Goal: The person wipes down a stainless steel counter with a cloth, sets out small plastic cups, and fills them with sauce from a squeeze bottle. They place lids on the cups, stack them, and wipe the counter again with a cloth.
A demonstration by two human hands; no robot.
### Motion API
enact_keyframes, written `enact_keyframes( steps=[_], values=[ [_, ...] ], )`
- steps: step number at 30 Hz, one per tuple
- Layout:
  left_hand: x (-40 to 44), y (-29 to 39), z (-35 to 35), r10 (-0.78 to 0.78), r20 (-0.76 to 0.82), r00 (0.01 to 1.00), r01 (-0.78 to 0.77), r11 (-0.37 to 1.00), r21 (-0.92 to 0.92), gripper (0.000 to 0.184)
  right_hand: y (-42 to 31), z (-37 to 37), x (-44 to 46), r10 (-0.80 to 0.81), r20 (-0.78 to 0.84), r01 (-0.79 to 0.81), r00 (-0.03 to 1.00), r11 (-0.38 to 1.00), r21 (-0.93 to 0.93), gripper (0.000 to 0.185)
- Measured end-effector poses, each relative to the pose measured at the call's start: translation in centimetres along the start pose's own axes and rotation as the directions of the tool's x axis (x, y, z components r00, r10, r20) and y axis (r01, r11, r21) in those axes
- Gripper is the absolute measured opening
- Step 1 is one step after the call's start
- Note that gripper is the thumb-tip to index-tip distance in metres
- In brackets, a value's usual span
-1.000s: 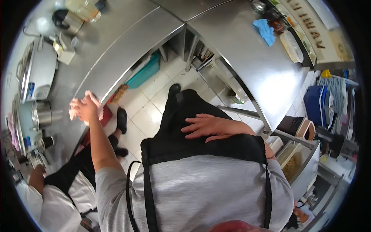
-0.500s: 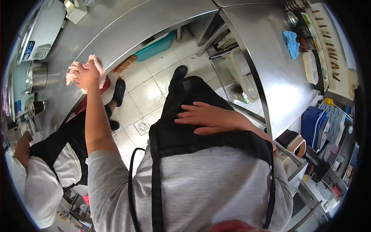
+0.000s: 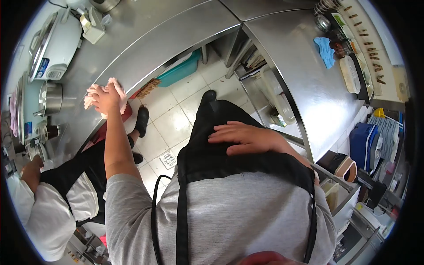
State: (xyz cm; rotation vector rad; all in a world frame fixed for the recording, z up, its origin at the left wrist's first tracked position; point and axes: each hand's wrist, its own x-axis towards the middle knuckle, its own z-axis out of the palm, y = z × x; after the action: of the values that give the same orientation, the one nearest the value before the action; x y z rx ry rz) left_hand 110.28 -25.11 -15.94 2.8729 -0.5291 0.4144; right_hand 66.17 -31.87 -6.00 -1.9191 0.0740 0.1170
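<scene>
My left hand [image 3: 107, 100] is closed over a crumpled pink cloth [image 3: 93, 98], pressing it on the steel counter [image 3: 145, 53] near its front edge. Parts of the cloth bulge out around the fingers. My right hand [image 3: 243, 138] lies flat on the front of my black apron [image 3: 207, 168], holding nothing, its fingers stretched out.
At the left, a co-worker in white with a black apron [image 3: 73, 165] stands at the same counter. A metal pot [image 3: 53, 98] and a white appliance [image 3: 59, 46] stand along its back. A blue cloth [image 3: 324, 52] lies on the right counter [image 3: 318, 101]. Below is a teal tub [image 3: 179, 70].
The whole view has shifted, so the counters and my left hand with the cloth appear slightly lower. My right hand stays on the apron, its fingers a little closer together.
</scene>
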Motion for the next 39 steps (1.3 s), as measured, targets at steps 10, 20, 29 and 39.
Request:
enact_keyframes(
  steps=[10, 20, 29, 39],
  values=[
    [-0.1, 0.0, 0.0, -0.013, 0.020, 1.000, 0.013, 1.000, 0.005, 0.069, 2.1, 0.7, -4.9, 0.208, -0.240, -0.178, 0.948, 0.974, 0.141, 0.048],
    [-0.4, 0.4, -0.9, -0.018, 0.067, 0.998, 0.015, 0.999, 0.045, 0.067, 0.8, 4.0, -10.8, 0.263, -0.487, -0.219, 0.833, 0.965, 0.148, 0.052],
    [-0.3, 0.4, -1.1, -0.002, 0.070, 0.998, -0.006, 0.994, 0.113, 0.068, -0.4, 3.3, -8.7, 0.160, -0.330, -0.219, 0.930, 0.964, -0.152, 0.058],
    [-1.1, 1.2, -2.7, -0.049, 0.108, 0.993, 0.037, 0.993, 0.108, 0.065, 0.6, 1.3, -5.5, 0.122, -0.289, -0.159, 0.949, 0.981, -0.107, 0.057]
  ],
)
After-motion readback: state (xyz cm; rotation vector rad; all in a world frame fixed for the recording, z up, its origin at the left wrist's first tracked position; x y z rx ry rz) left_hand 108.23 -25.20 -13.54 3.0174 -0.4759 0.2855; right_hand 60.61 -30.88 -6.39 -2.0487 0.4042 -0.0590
